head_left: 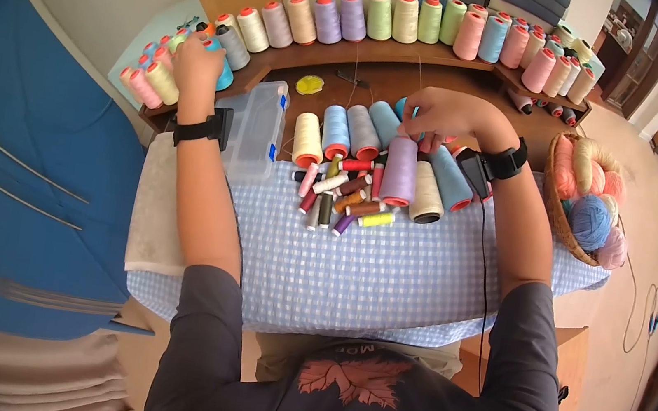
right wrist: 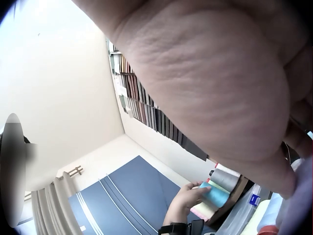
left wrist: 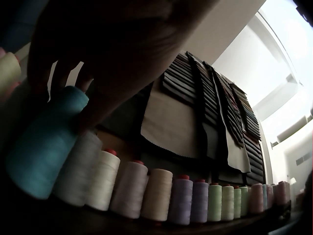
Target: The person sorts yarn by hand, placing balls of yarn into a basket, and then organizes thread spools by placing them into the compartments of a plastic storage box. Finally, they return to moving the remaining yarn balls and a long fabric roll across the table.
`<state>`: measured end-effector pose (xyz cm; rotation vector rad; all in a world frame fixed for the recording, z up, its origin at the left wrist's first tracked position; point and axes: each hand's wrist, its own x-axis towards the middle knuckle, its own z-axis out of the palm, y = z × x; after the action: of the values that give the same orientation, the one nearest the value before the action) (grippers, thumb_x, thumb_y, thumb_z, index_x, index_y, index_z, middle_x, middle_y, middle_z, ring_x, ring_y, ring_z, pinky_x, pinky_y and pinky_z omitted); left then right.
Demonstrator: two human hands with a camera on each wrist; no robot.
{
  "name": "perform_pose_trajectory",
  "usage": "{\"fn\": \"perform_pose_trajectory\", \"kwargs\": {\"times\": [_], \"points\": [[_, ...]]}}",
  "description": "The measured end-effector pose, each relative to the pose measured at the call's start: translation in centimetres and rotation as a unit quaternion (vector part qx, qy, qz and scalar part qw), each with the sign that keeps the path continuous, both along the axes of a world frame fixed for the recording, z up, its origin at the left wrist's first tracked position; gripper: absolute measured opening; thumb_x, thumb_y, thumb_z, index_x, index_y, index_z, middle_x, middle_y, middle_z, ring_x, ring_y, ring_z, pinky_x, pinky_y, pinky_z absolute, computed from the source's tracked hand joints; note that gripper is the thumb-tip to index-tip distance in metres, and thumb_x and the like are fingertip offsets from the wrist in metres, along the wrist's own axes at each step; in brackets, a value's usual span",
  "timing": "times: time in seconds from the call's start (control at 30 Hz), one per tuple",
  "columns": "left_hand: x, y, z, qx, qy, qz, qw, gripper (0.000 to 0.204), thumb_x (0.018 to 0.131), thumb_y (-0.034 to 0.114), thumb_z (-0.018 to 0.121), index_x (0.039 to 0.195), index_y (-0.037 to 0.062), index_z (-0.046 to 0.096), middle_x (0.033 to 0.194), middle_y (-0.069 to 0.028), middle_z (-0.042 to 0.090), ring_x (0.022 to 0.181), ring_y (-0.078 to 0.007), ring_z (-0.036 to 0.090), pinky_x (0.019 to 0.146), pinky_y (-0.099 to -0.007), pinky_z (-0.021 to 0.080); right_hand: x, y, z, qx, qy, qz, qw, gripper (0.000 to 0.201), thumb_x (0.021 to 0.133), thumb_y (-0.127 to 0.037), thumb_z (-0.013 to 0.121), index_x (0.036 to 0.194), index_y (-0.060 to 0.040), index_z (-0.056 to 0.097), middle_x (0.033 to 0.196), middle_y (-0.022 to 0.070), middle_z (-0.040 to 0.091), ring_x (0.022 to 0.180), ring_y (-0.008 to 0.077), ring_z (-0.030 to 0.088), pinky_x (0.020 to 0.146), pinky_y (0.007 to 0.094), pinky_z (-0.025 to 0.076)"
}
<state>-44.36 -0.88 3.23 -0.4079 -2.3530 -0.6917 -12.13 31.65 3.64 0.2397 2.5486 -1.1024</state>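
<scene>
My left hand (head_left: 196, 70) grips a turquoise thread cone (left wrist: 46, 142) by its upper part, at the left end of the curved shelf. In the left wrist view the thumb lies along its near side, with fingers behind. My right hand (head_left: 455, 116) is over the table, thumb and fingers at the top of a lavender thread cone (head_left: 400, 173); the fingertips are partly hidden. Beside that cone lie a cream cone (head_left: 427, 195) and a blue cone (head_left: 450, 180). A grey cone (left wrist: 78, 169) stands right beside the turquoise one.
Thread cones in many colours line the wooden shelf (head_left: 315, 56). A clear plastic box (head_left: 254, 133) lies left of several small spools (head_left: 353, 184) on the checked cloth (head_left: 337, 273). At the right is a wicker basket (head_left: 556, 194) of yarn balls. A cable hangs near my right forearm.
</scene>
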Motion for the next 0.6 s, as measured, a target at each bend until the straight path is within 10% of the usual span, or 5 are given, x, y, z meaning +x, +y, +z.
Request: {"fn": "perform_pose_trajectory", "kwargs": {"times": [0.2, 0.37, 0.47, 0.6], "points": [[6.2, 2.3, 4.4, 0.068, -0.076, -0.16, 0.982, 0.055, 0.083, 0.025, 0.088, 0.131, 0.0014, 0.076, 0.113, -0.0178, 0.081, 0.102, -0.0297, 0.079, 0.087, -0.0404, 0.061, -0.2, 5.4, 0.1, 0.219, 0.282, -0.148, 0.922, 0.039, 0.096, -0.024, 0.074, 0.125, 0.0019, 0.07, 0.101, 0.0219, 0.078, 0.104, 0.0361, 0.076, 0.09, 0.0425, 0.058], [13.5, 6.2, 5.0, -0.05, -0.351, -0.459, 0.815, 0.052, 0.084, 0.027, 0.091, 0.127, 0.001, 0.08, 0.11, -0.0075, 0.078, 0.101, -0.0173, 0.071, 0.089, -0.0332, 0.056, -2.1, 15.3, -3.7, 0.414, 0.521, -0.28, 0.692, 0.077, 0.095, -0.025, 0.073, 0.165, -0.0162, 0.044, 0.137, 0.0354, 0.064, 0.123, 0.0534, 0.066, 0.104, 0.0547, 0.056], [15.0, 9.7, 2.0, -0.179, -0.42, -0.568, 0.684, 0.052, 0.083, 0.029, 0.093, 0.123, -0.0006, 0.08, 0.108, -0.0068, 0.078, 0.102, -0.0156, 0.071, 0.086, -0.0327, 0.056, -2.1, 18.1, -5.5, 0.369, 0.492, -0.315, 0.723, 0.085, 0.094, -0.024, 0.074, 0.171, -0.0224, 0.038, 0.147, 0.0361, 0.055, 0.129, 0.054, 0.062, 0.107, 0.0557, 0.055], [18.0, 12.2, 0.1, -0.302, -0.5, -0.529, 0.616, 0.058, 0.085, 0.039, 0.095, 0.122, -0.0011, 0.075, 0.105, -0.0091, 0.078, 0.091, -0.015, 0.074, 0.079, -0.0316, 0.06, -2.1, 18.6, -5.9, 0.332, 0.489, -0.326, 0.737, 0.077, 0.094, -0.025, 0.074, 0.164, -0.0169, 0.043, 0.141, 0.0359, 0.058, 0.122, 0.055, 0.065, 0.104, 0.0561, 0.057]]}}
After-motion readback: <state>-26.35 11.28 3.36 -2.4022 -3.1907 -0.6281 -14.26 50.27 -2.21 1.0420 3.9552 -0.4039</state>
